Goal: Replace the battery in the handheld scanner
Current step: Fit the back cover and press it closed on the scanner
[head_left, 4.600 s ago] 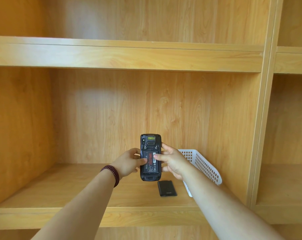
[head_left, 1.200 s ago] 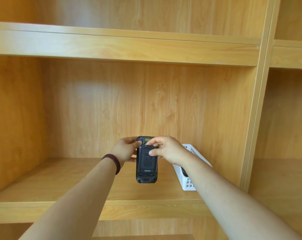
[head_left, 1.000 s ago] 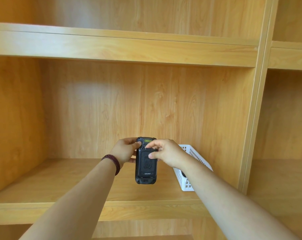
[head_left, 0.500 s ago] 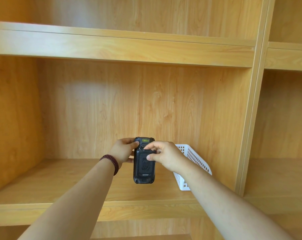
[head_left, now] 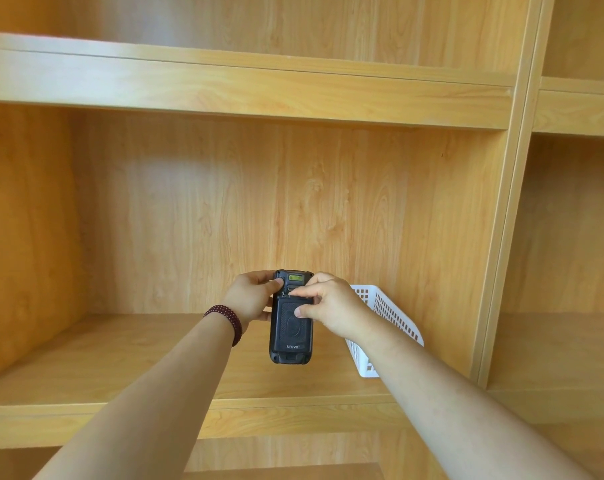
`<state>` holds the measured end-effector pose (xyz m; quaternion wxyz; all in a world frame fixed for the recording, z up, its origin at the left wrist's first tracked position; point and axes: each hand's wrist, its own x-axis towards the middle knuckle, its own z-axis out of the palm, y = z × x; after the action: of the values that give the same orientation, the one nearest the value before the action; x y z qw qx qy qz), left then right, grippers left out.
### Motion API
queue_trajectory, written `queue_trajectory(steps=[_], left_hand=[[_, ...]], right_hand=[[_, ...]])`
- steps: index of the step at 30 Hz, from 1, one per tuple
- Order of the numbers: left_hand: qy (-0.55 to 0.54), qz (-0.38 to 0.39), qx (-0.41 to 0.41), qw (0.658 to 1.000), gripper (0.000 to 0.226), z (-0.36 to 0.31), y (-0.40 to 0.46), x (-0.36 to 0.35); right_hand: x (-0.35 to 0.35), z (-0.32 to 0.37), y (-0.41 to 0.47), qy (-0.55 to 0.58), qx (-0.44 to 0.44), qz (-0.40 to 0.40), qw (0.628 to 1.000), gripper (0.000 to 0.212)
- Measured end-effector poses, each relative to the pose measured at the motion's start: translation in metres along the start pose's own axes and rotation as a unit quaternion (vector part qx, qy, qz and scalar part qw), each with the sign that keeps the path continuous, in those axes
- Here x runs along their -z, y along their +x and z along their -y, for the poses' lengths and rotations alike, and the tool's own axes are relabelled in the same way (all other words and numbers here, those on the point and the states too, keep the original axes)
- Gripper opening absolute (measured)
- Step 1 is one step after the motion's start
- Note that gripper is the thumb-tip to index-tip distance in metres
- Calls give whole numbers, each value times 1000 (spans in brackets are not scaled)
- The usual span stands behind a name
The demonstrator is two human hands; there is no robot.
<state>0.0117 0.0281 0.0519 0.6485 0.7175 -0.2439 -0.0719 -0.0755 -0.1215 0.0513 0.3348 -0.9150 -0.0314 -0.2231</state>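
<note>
A black handheld scanner (head_left: 290,336) is held upright in the air in front of the wooden shelf (head_left: 120,355), its back towards me with the textured battery cover in place. My left hand (head_left: 250,297) grips the scanner's upper left side, thumb on its top corner. My right hand (head_left: 331,308) holds the upper right side, with the thumb on the cover and a fingertip at the small latch near the top. No loose battery is visible.
A white perforated plastic basket (head_left: 390,313) stands tilted on the shelf behind my right wrist, against the back right corner. A vertical divider (head_left: 501,237) separates this bay from another bay on the right. A beaded bracelet (head_left: 226,322) is on my left wrist.
4.6 s ago the battery compartment was open and a black cover lay on the shelf; now the cover is on the scanner. In the last second my right fingers shifted towards the top latch.
</note>
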Motion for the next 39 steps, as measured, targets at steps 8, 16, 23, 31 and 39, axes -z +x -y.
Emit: queue_trajectory(steps=[8,16,23,31,39], left_hand=[[-12,-3,-18,1000,23,3,-3,-6],[-27,-9,-18,999,24,-1,-5,-6],[-46,-4,-23,999,27,-3,-5,-3],[-45,93,7,995,64,4,-11,0],[-36,83,-7,996,64,4,-13,0]], right_hand=[[-4,-8,-6,-61,30,-49,997,31],[-16,-20,-11,-2,21,-135,991,30],[-23,-23,-11,377,-186,-60,906,34],[-24,-28,-16,428,-202,-69,878,21],[-18,-23,-16,404,-182,-58,894,25]])
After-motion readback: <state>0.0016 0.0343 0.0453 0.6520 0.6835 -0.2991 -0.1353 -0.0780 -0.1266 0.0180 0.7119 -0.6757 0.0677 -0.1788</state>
